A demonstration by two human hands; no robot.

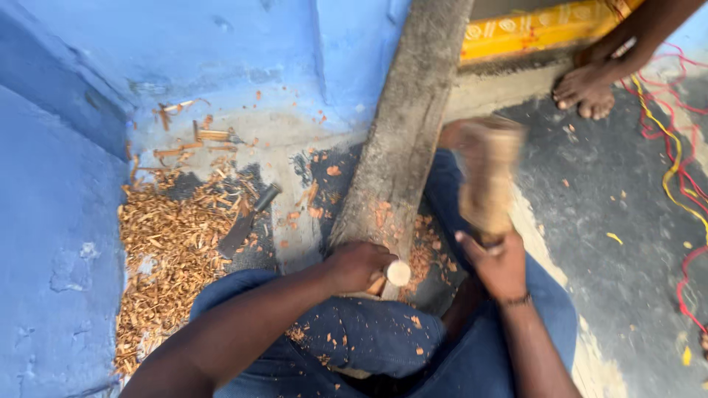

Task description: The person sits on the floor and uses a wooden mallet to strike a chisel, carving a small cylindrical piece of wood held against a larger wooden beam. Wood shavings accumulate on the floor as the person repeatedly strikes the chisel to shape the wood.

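Nearest: both forearms come up from bottom edge over blue-jeaned legs (pixel 383 339) flecked w/ chips. Left hand (pixel 359 265), knuckles up, wrist bent inward, fingers closed round a short pale round-ended wooden tool handle (pixel 398 273), its cut end facing camera, held against the near end of the long grey weathered wooden plank (pixel 402 133). Right hand (pixel 501 265) raised beside it, fingers wrapped on the grip of a chunky tan wooden mallet (pixel 487 177), head up and motion-blurred. Plank runs away up-frame, near end between the knees. Left of it, a dark metal blade tool (pixel 247 221) lies on a heap of orange-brown wood shavings (pixel 169 250) by the blue wall (pixel 59 221). Far right: another person's bare foot (pixel 586 88), red & yellow wires (pixel 675 147).
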